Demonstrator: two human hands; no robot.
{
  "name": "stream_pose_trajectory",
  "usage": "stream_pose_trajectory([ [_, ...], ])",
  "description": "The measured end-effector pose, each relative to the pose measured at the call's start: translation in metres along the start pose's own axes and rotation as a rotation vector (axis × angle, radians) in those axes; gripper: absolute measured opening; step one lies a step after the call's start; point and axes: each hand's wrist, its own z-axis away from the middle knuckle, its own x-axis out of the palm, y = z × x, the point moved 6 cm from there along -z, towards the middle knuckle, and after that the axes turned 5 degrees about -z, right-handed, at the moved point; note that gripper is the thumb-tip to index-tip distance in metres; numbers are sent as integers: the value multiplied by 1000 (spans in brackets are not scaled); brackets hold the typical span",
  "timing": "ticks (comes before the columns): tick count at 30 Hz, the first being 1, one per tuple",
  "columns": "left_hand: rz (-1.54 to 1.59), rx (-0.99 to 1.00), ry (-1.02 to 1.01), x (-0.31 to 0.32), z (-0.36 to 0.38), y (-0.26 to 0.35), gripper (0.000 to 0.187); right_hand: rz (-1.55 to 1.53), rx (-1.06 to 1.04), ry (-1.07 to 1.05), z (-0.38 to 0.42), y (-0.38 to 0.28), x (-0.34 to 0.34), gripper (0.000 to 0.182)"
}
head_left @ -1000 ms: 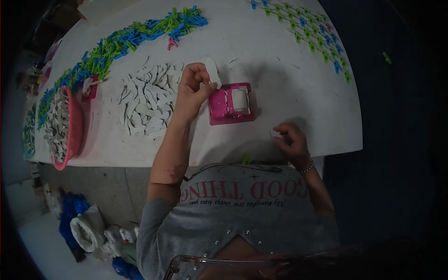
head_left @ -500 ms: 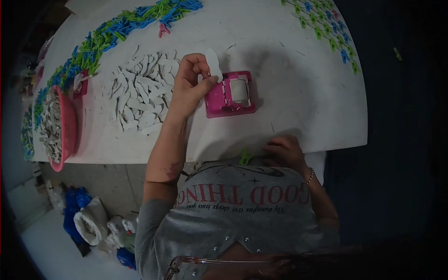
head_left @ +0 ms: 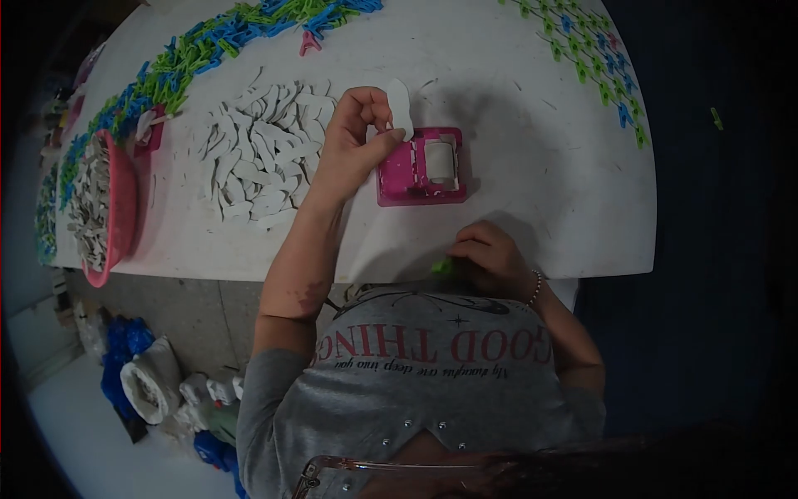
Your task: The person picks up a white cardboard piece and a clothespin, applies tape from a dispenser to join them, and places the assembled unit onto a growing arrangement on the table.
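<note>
My left hand [head_left: 353, 150] pinches a white curved strip [head_left: 400, 106] between thumb and fingers, upright beside the upper left corner of a magenta dispenser [head_left: 397, 179]. A pale roll [head_left: 440, 160] sits in the dispenser's right part. Close to the table's front edge, my right hand [head_left: 492, 259] is closed on a green clip [head_left: 442, 267], its fingers partly hiding it. Left of the dispenser lies a loose pile of similar white strips [head_left: 270, 158].
Blue and green clips [head_left: 187, 71] curve along the table's [head_left: 532, 187] far left. A pink clip [head_left: 309, 43] lies near them. A pink basin [head_left: 123, 204] of grey-white pieces stands at left. Rows of clips [head_left: 594, 62] lie at upper right. A white sack [head_left: 154, 387] is below.
My right hand has moved up and left over the table edge with the green clip. My left hand still holds the strip. The view has shifted slightly.
</note>
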Motion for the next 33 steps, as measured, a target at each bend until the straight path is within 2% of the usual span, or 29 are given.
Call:
stream_pose_trajectory([
  [4,5,-13,3,2,1,3,40,-61,167,99,7,5,-13,17],
  [8,5,-8,7,2,2,5,40,-86,262,98,17,9,-20,20],
  [10,-13,-12,14,3,2,6,39,-248,369,98,23,16,-24,23],
  [11,-5,-3,15,3,2,6,39,-237,367,95,25,16,-25,23],
  [13,-35,-5,8,4,2,6,39,-410,391,145,30,19,-28,25],
  [17,-15,-20,15,6,3,5,38,-370,302,207,35,21,-32,24],
  [19,-21,8,5,5,2,4,38,-185,353,234,38,24,-39,22],
  [20,-26,-3,7,4,2,3,38,-196,358,233,38,25,-41,22],
  [22,-76,-2,38,3,3,5,37,149,411,238,35,21,-52,20],
  [23,-86,-22,35,4,4,3,37,129,424,238,36,20,-51,20],
  [25,-49,6,35,4,3,4,36,393,360,249,33,8,-56,21],
  [26,-59,-2,29,5,3,4,36,381,365,256,32,-3,-60,21],
  [28,-33,25,53,3,4,5,36,-80,342,150,37,-28,-53,28],
  [30,-53,8,48,4,8,11,36,-773,237,-142,46,-43,-27,37],
  [31,-64,6,51,3,10,15,36,-781,242,-132,54,-46,-22,37],
  [33,-75,20,63,2,16,19,37,-1260,143,-301,67,-61,-6,39],
])
